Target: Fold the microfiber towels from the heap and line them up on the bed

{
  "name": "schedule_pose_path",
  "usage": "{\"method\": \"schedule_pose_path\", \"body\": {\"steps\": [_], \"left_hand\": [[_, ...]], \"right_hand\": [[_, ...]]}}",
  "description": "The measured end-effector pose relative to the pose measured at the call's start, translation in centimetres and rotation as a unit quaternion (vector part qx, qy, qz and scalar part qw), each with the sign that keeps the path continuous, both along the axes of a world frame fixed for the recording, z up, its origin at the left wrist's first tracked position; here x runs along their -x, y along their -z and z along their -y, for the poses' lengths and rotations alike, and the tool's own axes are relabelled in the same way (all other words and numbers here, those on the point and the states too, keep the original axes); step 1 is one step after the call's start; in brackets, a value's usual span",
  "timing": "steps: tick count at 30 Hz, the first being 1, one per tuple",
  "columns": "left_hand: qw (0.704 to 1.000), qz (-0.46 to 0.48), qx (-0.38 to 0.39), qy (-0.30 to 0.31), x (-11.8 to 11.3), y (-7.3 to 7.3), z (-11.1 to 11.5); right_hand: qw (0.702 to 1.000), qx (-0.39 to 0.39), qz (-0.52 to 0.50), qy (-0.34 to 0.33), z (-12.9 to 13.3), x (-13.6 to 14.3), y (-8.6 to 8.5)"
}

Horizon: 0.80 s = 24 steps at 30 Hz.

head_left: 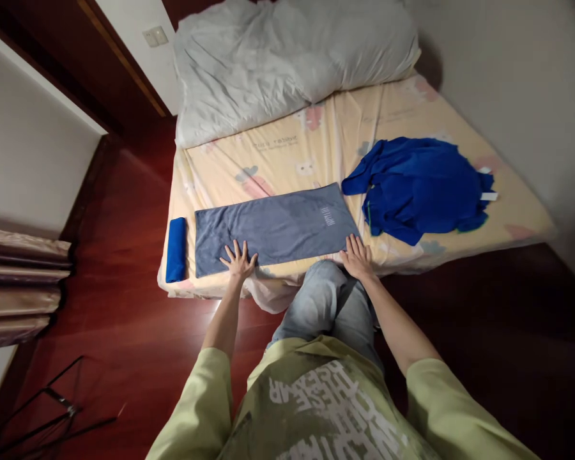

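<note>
A grey-blue towel (273, 223) lies spread flat on the bed, with small light lettering near its right end. My left hand (239, 260) rests on its near edge, left of the middle, palm down and fingers spread. At the near right corner of the towel lies my right hand (357, 257), flat with fingers stretched out. Neither hand grips anything. To the right of the towel a blue garment (419, 185) lies loosely spread, with a white tag at its right side. A blue folded cloth bundle (176, 250) sits at the bed's left edge.
The bed (211, 172) has a yellow patterned sheet. A bulky pale grey quilt (287, 61) is heaped along its far side. Curtains (19, 287) hang at the left, and a black metal stand (60, 402) is on the dark red floor at lower left.
</note>
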<state>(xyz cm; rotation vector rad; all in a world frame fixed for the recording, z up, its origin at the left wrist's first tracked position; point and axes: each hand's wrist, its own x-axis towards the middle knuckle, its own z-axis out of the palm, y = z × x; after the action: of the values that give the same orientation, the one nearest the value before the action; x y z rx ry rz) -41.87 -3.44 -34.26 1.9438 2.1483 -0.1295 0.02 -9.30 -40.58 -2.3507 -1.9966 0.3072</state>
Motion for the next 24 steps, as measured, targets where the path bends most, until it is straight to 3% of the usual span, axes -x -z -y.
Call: {"method": "schedule_pose_path", "body": {"steps": [2,4,6,9,10,11,13,15,18,21,24], "left_hand": [[1.000,0.012,0.008,-0.002,-0.3,-1.0,0.3],[0.999,0.042,0.010,0.007,-1.1,-1.6,2.4],[0.995,0.095,0.014,0.041,-2.5,-1.4,6.6],[0.960,0.238,0.080,0.121,-4.7,-0.4,15.6],[0.942,0.292,0.117,0.113,-5.2,-0.2,18.5],[0.930,0.331,0.143,0.067,-5.6,-0.2,21.0],[0.908,0.366,0.204,0.006,-5.7,-0.5,24.1],[0.904,0.357,0.234,-0.003,-5.2,-1.1,24.7],[0.916,0.307,0.250,0.061,-4.5,-2.1,22.9],[0.928,0.239,0.244,0.149,-5.2,-3.5,20.5],[0.934,0.174,0.206,0.234,-7.2,-5.0,18.8]], "right_hand": [[1.000,0.017,-0.017,0.007,-0.3,0.1,-0.5],[0.998,0.037,-0.044,0.010,-0.8,-0.2,-1.3],[0.995,0.048,-0.082,0.012,-1.2,-0.5,-2.2],[0.984,0.014,-0.170,0.051,0.0,0.9,-3.2],[0.976,-0.017,-0.206,0.073,1.1,2.2,-3.4],[0.965,-0.056,-0.238,0.099,2.6,4.0,-3.6],[0.943,-0.129,-0.284,0.119,6.8,8.6,-3.8],[0.939,-0.185,-0.268,0.110,11.4,13.2,-4.1],[0.941,-0.198,-0.262,0.081,16.2,17.3,-5.2],[0.934,-0.186,-0.300,0.054,16.8,18.1,-6.9],[0.889,-0.150,-0.430,0.034,14.8,18.5,-8.1]]}}
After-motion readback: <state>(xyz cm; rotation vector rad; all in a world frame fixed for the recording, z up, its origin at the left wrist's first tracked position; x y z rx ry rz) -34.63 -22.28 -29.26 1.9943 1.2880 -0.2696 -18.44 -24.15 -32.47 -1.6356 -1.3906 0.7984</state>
